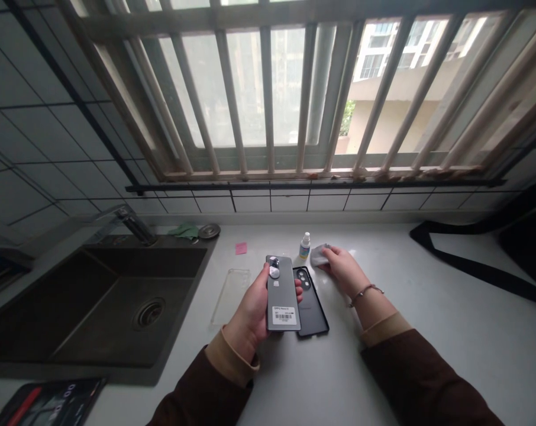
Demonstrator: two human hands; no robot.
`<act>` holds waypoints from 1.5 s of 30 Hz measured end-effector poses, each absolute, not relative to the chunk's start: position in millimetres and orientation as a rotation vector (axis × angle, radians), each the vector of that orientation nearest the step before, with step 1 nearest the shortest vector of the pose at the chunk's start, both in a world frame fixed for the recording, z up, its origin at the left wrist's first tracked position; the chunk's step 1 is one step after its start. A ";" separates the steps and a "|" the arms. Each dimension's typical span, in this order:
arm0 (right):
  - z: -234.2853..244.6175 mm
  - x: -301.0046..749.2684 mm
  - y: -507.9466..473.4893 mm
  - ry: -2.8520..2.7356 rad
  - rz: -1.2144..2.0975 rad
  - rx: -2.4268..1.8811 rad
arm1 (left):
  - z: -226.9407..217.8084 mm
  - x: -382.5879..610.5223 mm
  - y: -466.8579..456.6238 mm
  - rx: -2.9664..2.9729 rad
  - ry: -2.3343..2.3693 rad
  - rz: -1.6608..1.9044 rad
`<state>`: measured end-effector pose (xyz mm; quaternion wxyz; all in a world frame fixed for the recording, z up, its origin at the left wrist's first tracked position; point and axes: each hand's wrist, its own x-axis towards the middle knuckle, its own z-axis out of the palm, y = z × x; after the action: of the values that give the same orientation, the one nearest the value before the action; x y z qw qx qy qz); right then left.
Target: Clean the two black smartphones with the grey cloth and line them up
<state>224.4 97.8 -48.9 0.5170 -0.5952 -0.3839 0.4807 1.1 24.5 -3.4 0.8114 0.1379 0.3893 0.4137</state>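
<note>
A grey smartphone (283, 294) lies in my left hand (250, 305), its back with the camera bump and a white barcode label facing up. My fingers wrap around its right edge. Partly behind the phone, a black phone case (313, 307) rests on the counter. My right hand (341, 269) pinches a crumpled grey cloth (320, 254) at the counter surface. Just left of that cloth stands a small white bottle (304, 245) with a coloured label. A clear phone case (229, 297) lies to the left of my left hand.
On the left is a dark sink (117, 302) with a faucet (137, 225). A green cloth (184, 231) and a metal drain strainer (209, 231) sit at its back edge. A pink sticky note (241, 248) lies on the white counter (428, 331). A black strap (463, 260) lies at right.
</note>
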 end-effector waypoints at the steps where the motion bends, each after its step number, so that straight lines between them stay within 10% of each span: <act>1: -48.7 225.9 100.3 -0.970 1.121 -1.477 | -3.7 1.1 24.5 0.294 0.839 0.882; 17: -8.0 233.4 65.9 -1.553 0.348 -1.919 | 4.9 5.1 21.2 0.316 0.898 0.934; 36: -11.3 165.9 -18.8 -1.139 1.740 -1.167 | -14.4 9.5 12.7 0.779 0.844 1.148; 45: -9.3 173.1 -12.0 -1.167 1.641 -1.210 | -0.8 17.5 7.8 0.460 0.820 1.056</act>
<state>173.1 -12.0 -9.3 0.3859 -0.4752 -0.4582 0.6444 17.5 7.8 -0.8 0.7604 0.2113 0.3766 0.4851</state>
